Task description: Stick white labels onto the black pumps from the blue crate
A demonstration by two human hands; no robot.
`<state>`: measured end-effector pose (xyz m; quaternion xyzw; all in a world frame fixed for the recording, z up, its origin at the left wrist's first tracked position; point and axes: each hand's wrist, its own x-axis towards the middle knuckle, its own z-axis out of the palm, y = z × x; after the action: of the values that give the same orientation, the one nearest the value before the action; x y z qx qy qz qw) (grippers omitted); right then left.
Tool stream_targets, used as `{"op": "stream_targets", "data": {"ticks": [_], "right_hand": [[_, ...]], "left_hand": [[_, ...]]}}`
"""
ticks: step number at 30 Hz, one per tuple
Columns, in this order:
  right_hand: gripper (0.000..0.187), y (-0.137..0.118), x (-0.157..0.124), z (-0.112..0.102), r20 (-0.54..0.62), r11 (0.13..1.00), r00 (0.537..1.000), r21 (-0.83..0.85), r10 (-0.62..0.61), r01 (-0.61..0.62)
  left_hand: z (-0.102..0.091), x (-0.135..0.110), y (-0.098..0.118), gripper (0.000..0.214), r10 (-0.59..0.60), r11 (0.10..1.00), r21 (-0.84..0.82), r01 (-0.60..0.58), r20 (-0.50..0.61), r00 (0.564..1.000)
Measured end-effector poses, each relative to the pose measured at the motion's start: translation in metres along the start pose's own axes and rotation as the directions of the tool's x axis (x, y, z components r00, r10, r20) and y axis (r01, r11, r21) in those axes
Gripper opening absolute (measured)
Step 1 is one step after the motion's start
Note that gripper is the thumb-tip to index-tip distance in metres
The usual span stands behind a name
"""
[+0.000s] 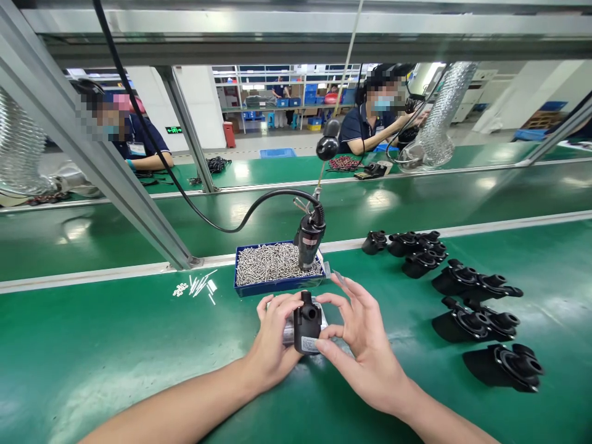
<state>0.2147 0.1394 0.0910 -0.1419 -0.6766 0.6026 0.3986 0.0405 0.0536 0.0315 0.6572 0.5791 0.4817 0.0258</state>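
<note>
Black with a pale label [309, 345], the pump [305, 328] sits grasped in the left hand [272, 346]; the right hand [365, 336], fingers spread, thumbs its label. Beyond them, a blue tray [272, 287] holds silver screws [266, 264].

Bright; soft glare on green tabletop [111, 345]

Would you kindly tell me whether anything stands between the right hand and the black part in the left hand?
Nothing visible does: the right hand already appears to touch the label on the black part, which the left hand holds. The blue tray of metal pieces lies beyond both hands.
</note>
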Motion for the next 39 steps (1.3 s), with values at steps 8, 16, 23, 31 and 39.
{"op": "stream_targets", "data": {"ticks": [8,16,23,31,39], "right_hand": [[0.077,0.000,0.001,0.000,0.001,0.998,1.000,-0.052,-0.024,0.024],[0.079,0.002,-0.003,0.001,0.002,0.989,0.996,-0.121,-0.089,0.088],[0.095,0.005,-0.009,0.001,0.095,0.844,0.934,-0.405,-0.344,0.352],[0.089,0.013,0.003,-0.013,0.068,0.798,0.917,-0.471,-0.392,0.376],[0.112,0.017,0.002,0.012,0.119,0.804,0.940,-0.492,-0.320,0.336]], "left_hand": [[-0.001,0.000,0.001,0.051,-0.016,1.000,0.018,0.016,0.004,1.000],[-0.001,0.000,0.001,0.050,0.000,1.000,0.021,0.000,0.000,1.000],[-0.002,0.000,0.002,0.049,-0.003,1.000,0.013,0.003,0.031,1.000],[-0.002,-0.002,-0.001,0.051,0.000,1.000,0.005,0.000,-0.023,1.000],[-0.004,-0.005,0.013,0.045,0.207,0.966,0.168,-0.198,-0.034,0.978]]}}
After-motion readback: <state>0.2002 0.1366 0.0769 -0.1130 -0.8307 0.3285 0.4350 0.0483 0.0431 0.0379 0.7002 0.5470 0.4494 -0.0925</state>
